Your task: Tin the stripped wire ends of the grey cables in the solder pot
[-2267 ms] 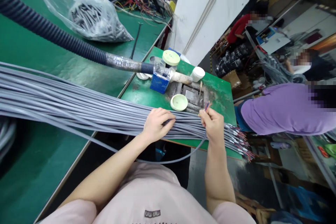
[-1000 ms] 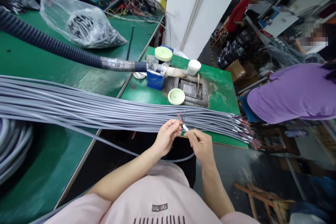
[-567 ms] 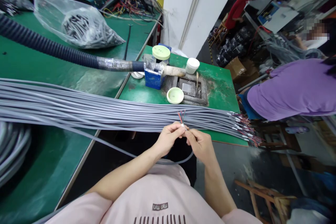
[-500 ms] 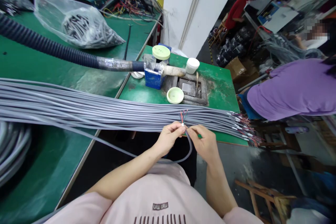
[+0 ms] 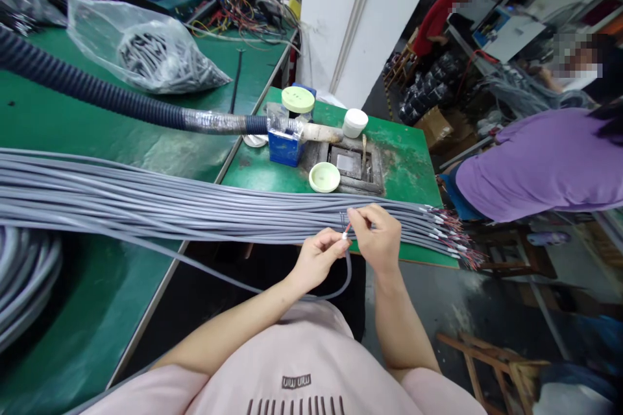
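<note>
A: What do you make of the head camera, then? What are those hands on?

B: Lower middle of the frame. The left hand has its thumb and fingers pressed together, pinching a single grey cable just behind its small white tip. The right hand, right beside it, seems to pinch a thin red wire between thumb and forefinger, though the fingers hide most of it.

A: Which way does that cable lie?

B: Its tip points up and to the right, toward the bundle. The rest drops below the hands, curves round and sweeps off to the lower left. The right hand is the nearer one to the tip, and the left sits just behind it.

A: And around them?

B: A long bundle of grey cables crosses the frame from the left edge, ending in fanned coloured wires at the right, just behind the hands. It lies over a green workbench. Upper middle, there's a pale green lid, a white jar and a blue box. Off to the right, a person in a purple shirt leans across, well apart.
</note>
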Demonstrator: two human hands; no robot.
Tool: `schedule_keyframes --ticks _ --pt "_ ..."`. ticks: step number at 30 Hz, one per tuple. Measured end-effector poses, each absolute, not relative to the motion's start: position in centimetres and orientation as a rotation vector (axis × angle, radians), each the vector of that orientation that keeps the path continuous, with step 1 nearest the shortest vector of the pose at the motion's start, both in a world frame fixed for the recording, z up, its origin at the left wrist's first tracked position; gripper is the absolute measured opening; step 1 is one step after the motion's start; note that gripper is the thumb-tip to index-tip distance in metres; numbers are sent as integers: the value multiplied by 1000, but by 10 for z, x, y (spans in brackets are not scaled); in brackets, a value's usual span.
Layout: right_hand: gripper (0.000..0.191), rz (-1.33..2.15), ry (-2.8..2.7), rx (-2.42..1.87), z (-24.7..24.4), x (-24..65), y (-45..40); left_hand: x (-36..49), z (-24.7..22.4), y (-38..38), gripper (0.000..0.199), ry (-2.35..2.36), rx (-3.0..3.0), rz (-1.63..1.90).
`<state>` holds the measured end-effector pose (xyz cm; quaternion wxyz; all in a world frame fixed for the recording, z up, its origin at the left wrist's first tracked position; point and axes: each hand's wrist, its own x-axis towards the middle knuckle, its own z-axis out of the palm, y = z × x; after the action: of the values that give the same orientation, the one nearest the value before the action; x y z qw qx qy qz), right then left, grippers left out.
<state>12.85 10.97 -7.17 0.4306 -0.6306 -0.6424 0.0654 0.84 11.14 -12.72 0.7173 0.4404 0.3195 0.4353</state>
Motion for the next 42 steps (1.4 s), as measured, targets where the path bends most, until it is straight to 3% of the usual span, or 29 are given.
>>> schedule_keyframes --ticks 3,7,11,17,26,30,35,42 --pt "30 158 -1449 -1540 -66 137 113 8 -126 110 30 695 958 940" --pt "24 -110 -1249 -1464 -56 159 115 11 -137 109 34 679 753 841" --pt "10 -145 -1562 -1329 -60 171 107 10 -142 117 37 575 518 822" --pt "36 27 -2100 -1130 -86 167 92 1 -130 130 33 428 325 808" --pt "33 -14 -2205 -1039 -92 155 95 2 -126 127 27 397 248 778" --pt "32 7 -2101 -1006 -90 156 104 -11 -111 134 31 571 654 859" --pt "19 -89 -1793 -1181 -70 164 129 -50 -97 165 26 910 1599 1043" --pt "15 41 -1698 -1366 -58 158 182 -86 -109 196 33 1280 2238 662"
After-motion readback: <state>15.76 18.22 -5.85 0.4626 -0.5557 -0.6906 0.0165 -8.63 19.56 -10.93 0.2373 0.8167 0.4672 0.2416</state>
